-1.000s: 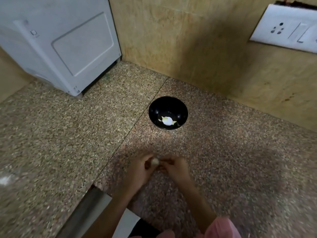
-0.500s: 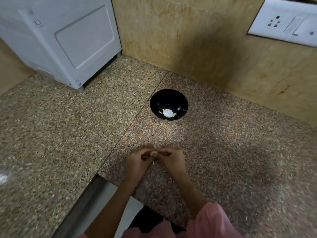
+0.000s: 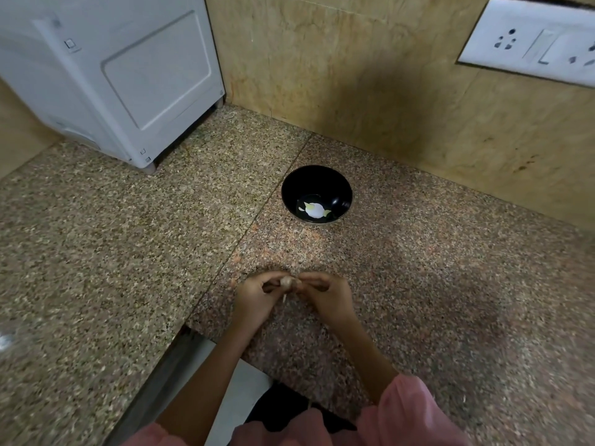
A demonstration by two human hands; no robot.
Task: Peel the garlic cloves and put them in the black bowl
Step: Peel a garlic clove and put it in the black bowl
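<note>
Not much has changed in the last second: both hands, left hand [image 3: 256,297] and right hand [image 3: 325,296], keep pinching the garlic clove [image 3: 287,282] above the surface, skin partly on, black bowl [image 3: 316,194] at 12 o'clock.

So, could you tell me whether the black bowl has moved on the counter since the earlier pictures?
No. The black bowl sits just right of the counter seam, as before; only the camera shifted.

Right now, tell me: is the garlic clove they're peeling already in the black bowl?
No, both hands, left hand and right hand, pinch the garlic clove above the counter, apart from the black bowl.
</note>
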